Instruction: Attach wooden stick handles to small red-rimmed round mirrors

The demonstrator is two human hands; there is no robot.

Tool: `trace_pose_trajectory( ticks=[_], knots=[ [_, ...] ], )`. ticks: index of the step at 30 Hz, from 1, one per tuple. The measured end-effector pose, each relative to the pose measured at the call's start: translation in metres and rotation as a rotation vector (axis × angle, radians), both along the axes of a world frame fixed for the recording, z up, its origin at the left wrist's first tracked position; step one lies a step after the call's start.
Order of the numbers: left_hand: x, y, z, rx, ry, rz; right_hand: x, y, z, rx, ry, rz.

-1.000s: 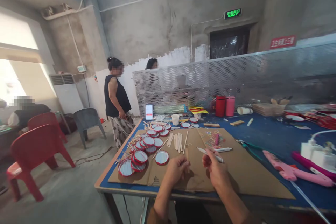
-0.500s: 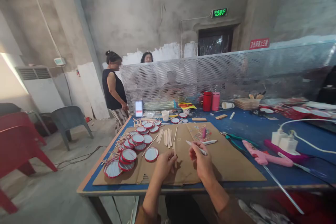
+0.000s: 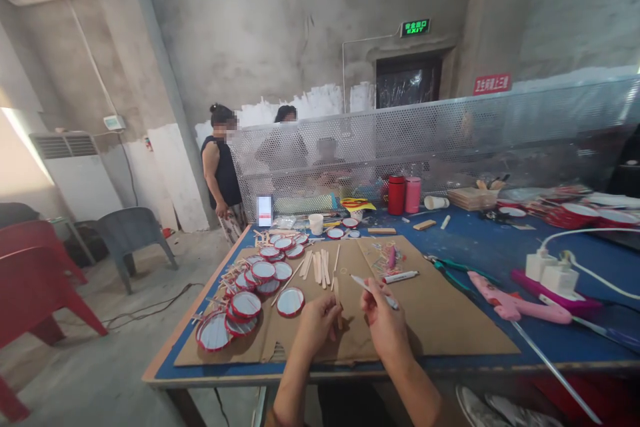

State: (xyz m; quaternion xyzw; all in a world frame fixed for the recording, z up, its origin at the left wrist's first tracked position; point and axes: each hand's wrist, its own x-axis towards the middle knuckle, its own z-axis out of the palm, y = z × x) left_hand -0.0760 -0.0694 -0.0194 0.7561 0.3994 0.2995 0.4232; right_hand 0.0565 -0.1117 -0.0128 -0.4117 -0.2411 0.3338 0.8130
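Note:
My left hand (image 3: 320, 321) is closed around a flat wooden craft stick (image 3: 337, 293), which points upward above the cardboard sheet (image 3: 440, 320). In my right hand (image 3: 381, 310) is a white marker pen (image 3: 364, 285), its dark tip aimed left toward the stick. Beyond the left hand, several loose wooden sticks (image 3: 318, 267) lie side by side. A round white disc with a red rim (image 3: 291, 302) rests just left of that hand. Another marker (image 3: 401, 277) lies past my right hand, near scattered coloured bits (image 3: 391, 259).
Several red-rimmed discs (image 3: 246, 305) are heaped along the left. A pink glue gun (image 3: 520, 303) and a power strip (image 3: 555, 283) with white plugs lie right. Behind stand a phone (image 3: 264, 211), a paper cup (image 3: 316, 223) and red bottle (image 3: 395, 195). One person (image 3: 221, 167) stands at far left.
The view has tilted and shifted slightly. Both hands keep their hold on the stick and the marker, staying close together. The standing person at the left has moved a little.

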Motion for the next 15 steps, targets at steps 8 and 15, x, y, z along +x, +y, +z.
trace_pose_trajectory(
  ticks=[8, 15],
  knots=[
    [-0.002, -0.005, 0.012, 0.008, 0.014, -0.030, -0.009, -0.008, -0.001, -0.028, -0.043, -0.022],
    [-0.005, -0.005, 0.010, 0.026, -0.004, -0.048, -0.024, -0.029, 0.007, 0.004, -0.483, -0.109]
  ],
)
